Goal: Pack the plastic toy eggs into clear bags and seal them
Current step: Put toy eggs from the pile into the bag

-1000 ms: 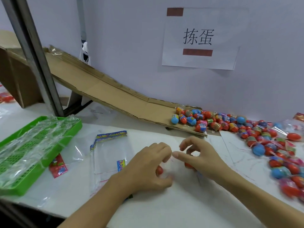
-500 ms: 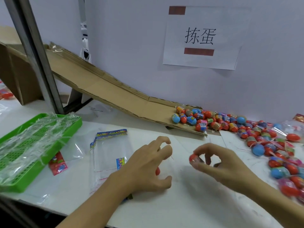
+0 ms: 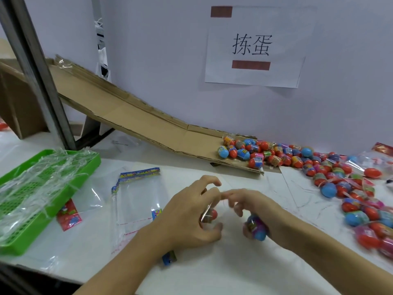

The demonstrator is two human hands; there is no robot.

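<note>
Both my forearms reach in over the desk (image 3: 212, 273), hands nearly touching. My left hand (image 3: 191, 218) curls round a clear bag (image 3: 209, 211) with a red egg (image 3: 212, 213) inside, its axis too blurry to call. My right hand (image 3: 261, 211) grips a blue egg (image 3: 258, 231), blue end pointing down toward me.

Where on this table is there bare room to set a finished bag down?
Bare tabletop lies in front of both hands, toward the near edge. Another strip runs between the stack of clear bags and the cardboard chute. The right side is crowded with loose eggs; the green tray fills the left.
</note>
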